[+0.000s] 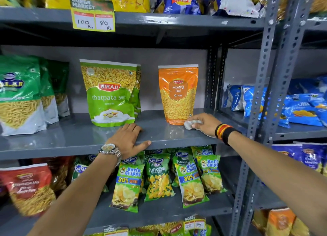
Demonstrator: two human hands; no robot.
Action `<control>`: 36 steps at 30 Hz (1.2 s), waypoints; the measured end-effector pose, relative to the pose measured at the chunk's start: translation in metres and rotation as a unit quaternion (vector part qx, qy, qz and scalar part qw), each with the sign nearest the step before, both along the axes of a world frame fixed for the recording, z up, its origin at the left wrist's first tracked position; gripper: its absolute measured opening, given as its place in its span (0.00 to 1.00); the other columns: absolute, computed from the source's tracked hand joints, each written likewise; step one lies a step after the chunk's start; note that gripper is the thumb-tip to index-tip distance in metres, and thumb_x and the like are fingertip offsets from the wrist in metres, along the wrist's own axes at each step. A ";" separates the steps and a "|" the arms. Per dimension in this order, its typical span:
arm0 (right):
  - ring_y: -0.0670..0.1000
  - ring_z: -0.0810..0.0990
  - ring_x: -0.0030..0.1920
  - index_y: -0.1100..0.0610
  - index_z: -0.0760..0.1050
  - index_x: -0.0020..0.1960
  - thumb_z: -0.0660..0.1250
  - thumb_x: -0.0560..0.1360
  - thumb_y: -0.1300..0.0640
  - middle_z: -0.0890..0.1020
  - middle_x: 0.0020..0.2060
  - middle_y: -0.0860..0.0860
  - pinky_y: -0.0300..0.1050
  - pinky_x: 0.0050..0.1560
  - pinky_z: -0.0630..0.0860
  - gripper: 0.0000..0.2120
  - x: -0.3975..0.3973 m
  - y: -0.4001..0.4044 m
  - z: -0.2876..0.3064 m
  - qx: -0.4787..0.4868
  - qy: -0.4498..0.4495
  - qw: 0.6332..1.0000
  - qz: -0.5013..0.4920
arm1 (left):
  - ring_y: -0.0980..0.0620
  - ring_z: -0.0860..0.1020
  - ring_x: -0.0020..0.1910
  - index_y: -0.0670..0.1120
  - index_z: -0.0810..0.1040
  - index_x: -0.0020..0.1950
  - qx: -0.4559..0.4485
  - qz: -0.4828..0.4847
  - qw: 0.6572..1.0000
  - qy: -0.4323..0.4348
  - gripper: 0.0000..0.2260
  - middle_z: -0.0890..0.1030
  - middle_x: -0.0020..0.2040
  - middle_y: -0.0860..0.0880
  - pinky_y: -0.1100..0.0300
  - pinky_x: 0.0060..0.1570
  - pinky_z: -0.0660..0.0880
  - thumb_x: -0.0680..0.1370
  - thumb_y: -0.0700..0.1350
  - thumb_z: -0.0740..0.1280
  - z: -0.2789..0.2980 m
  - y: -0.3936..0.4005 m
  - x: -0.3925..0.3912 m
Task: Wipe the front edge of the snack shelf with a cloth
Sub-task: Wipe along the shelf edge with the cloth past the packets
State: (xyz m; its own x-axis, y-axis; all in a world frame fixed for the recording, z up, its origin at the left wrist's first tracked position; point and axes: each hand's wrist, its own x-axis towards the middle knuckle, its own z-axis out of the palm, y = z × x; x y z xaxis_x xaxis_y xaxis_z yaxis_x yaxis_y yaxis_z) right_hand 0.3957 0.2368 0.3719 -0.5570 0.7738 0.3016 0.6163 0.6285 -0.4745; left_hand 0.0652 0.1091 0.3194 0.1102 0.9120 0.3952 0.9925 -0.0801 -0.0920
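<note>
The grey metal snack shelf (70, 140) runs across the middle of the head view, its front edge (53, 151) facing me. My right hand (205, 123) is closed on a small whitish cloth (190, 124) and presses it on the shelf top, just right of the orange Moong Dal pouch (178, 94) and a little behind the front edge. My left hand (128, 139) lies flat on the shelf with its fingers spread. Its thumb hooks over the front edge, just in front of the green Chatpata Sev pouch (110, 92).
Green Balaji pouches (19, 94) stand at the shelf's left end. Uncle Chipps and Kurkure packs (159, 175) hang just below the front edge. A perforated steel upright (261, 112) rises right of my right wrist, with blue packets (283, 104) beyond. A price tag (92, 14) hangs above.
</note>
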 end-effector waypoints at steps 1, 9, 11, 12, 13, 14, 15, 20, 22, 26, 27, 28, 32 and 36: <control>0.49 0.80 0.59 0.50 0.82 0.59 0.67 0.78 0.60 0.84 0.58 0.48 0.41 0.58 0.73 0.13 -0.002 -0.001 -0.001 0.008 -0.002 1.000 -0.005 | 0.46 0.71 0.63 0.51 0.70 0.67 -0.001 -0.001 1.000 -0.003 0.35 0.74 0.64 0.49 0.47 0.67 0.70 0.75 0.76 0.48 0.000 0.000 0.000; 0.47 0.78 0.60 0.50 0.81 0.62 0.66 0.79 0.61 0.83 0.60 0.48 0.40 0.59 0.69 0.15 -0.042 -0.020 -0.005 0.013 0.016 0.998 0.065 | 0.47 0.72 0.62 0.51 0.71 0.68 0.004 -0.015 1.000 -0.008 0.34 0.74 0.64 0.50 0.47 0.67 0.70 0.75 0.75 0.50 0.001 0.000 0.000; 0.47 0.79 0.60 0.49 0.81 0.62 0.67 0.78 0.60 0.83 0.60 0.48 0.43 0.60 0.74 0.15 -0.047 -0.022 -0.003 -0.014 0.003 0.996 0.090 | 0.47 0.72 0.62 0.51 0.71 0.67 0.006 -0.016 1.000 -0.010 0.34 0.75 0.63 0.50 0.47 0.67 0.70 0.75 0.75 0.51 0.000 0.001 0.000; 0.46 0.80 0.59 0.48 0.81 0.62 0.68 0.78 0.59 0.83 0.59 0.46 0.41 0.60 0.76 0.15 -0.048 -0.023 -0.001 -0.034 -0.005 0.992 0.124 | 0.47 0.72 0.62 0.51 0.71 0.67 0.011 -0.018 1.000 -0.014 0.34 0.75 0.62 0.50 0.48 0.66 0.71 0.75 0.75 0.51 -0.001 0.001 0.000; 0.43 0.81 0.57 0.47 0.80 0.62 0.68 0.78 0.58 0.84 0.58 0.45 0.37 0.58 0.77 0.15 -0.048 -0.025 0.002 -0.056 -0.013 0.985 0.160 | 0.47 0.72 0.62 0.51 0.72 0.66 0.015 -0.021 1.000 -0.018 0.34 0.75 0.62 0.50 0.48 0.66 0.71 0.75 0.75 0.51 -0.001 0.001 0.000; 0.42 0.81 0.56 0.47 0.80 0.62 0.69 0.78 0.58 0.84 0.58 0.45 0.34 0.57 0.77 0.15 -0.049 -0.026 0.006 -0.069 -0.011 0.981 0.182 | 0.47 0.73 0.61 0.51 0.72 0.66 0.018 -0.022 0.999 -0.021 0.33 0.75 0.62 0.50 0.48 0.66 0.71 0.75 0.75 0.52 -0.001 0.000 0.000; 0.43 0.82 0.56 0.48 0.81 0.62 0.69 0.78 0.58 0.84 0.58 0.45 0.36 0.58 0.78 0.14 -0.048 -0.026 0.010 -0.071 0.004 0.981 0.180 | 0.47 0.73 0.61 0.51 0.72 0.66 0.017 -0.022 0.999 -0.021 0.33 0.75 0.62 0.50 0.47 0.66 0.71 0.75 0.75 0.52 -0.001 -0.001 0.001; 0.43 0.79 0.58 0.54 0.81 0.62 0.67 0.78 0.63 0.83 0.59 0.48 0.51 0.66 0.74 0.14 -0.045 -0.030 -0.003 -0.033 0.047 0.994 0.096 | 0.47 0.72 0.61 0.51 0.72 0.67 0.011 -0.013 1.000 -0.019 0.34 0.75 0.61 0.50 0.48 0.65 0.70 0.75 0.75 0.50 0.001 -0.002 0.003; 0.34 0.79 0.54 0.48 0.81 0.62 0.68 0.78 0.59 0.83 0.57 0.41 0.41 0.59 0.76 0.14 -0.044 -0.043 -0.008 -0.035 0.013 0.989 0.146 | 0.47 0.72 0.60 0.52 0.72 0.66 0.017 -0.015 1.000 -0.021 0.33 0.75 0.61 0.51 0.49 0.64 0.71 0.75 0.75 0.51 -0.002 -0.001 0.001; 0.31 0.80 0.49 0.46 0.80 0.62 0.69 0.78 0.57 0.83 0.55 0.38 0.23 0.43 0.75 0.15 -0.022 -0.050 0.011 -0.062 0.007 0.986 0.153 | 0.47 0.73 0.59 0.52 0.72 0.66 0.022 -0.014 1.000 -0.013 0.33 0.75 0.60 0.51 0.49 0.62 0.71 0.76 0.75 0.51 -0.003 -0.001 0.001; 0.33 0.81 0.51 0.49 0.81 0.62 0.68 0.78 0.59 0.83 0.55 0.42 0.23 0.45 0.75 0.14 -0.014 -0.048 0.013 -0.045 0.032 0.991 0.122 | 0.47 0.73 0.59 0.52 0.72 0.66 0.024 -0.013 1.000 -0.011 0.33 0.75 0.60 0.51 0.49 0.62 0.72 0.76 0.75 0.51 -0.003 0.000 0.001; 0.40 0.82 0.55 0.51 0.81 0.61 0.67 0.78 0.61 0.84 0.57 0.46 0.29 0.50 0.78 0.14 -0.007 -0.044 0.013 -0.020 0.047 0.995 0.084 | 0.47 0.73 0.59 0.52 0.72 0.66 0.026 -0.011 1.000 -0.010 0.33 0.75 0.60 0.51 0.49 0.62 0.72 0.76 0.75 0.50 -0.002 0.001 0.000; 0.47 0.79 0.61 0.48 0.80 0.63 0.67 0.79 0.58 0.82 0.61 0.45 0.49 0.68 0.72 0.14 0.002 -0.060 -0.004 0.008 0.016 1.000 0.013 | 0.47 0.73 0.59 0.52 0.71 0.64 0.018 -0.009 1.000 -0.004 0.33 0.75 0.60 0.50 0.48 0.62 0.71 0.75 0.76 0.49 -0.002 0.001 -0.001; 0.29 0.78 0.54 0.36 0.76 0.63 0.67 0.79 0.52 0.79 0.54 0.27 0.24 0.54 0.73 0.16 -0.004 -0.107 -0.024 -0.037 0.005 0.990 0.136 | 0.47 0.72 0.62 0.52 0.71 0.67 0.008 -0.022 0.999 -0.023 0.33 0.75 0.63 0.50 0.49 0.66 0.70 0.76 0.75 0.50 0.000 -0.009 0.002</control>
State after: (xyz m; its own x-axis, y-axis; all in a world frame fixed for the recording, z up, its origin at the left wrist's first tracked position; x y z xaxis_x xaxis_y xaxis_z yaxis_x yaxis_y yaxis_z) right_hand 0.3916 0.1299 0.3480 -0.7447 0.6166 0.2553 0.4252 0.7332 -0.5307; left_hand 0.0674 0.1002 0.3196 0.1310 0.9002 0.4154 0.9913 -0.1223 -0.0477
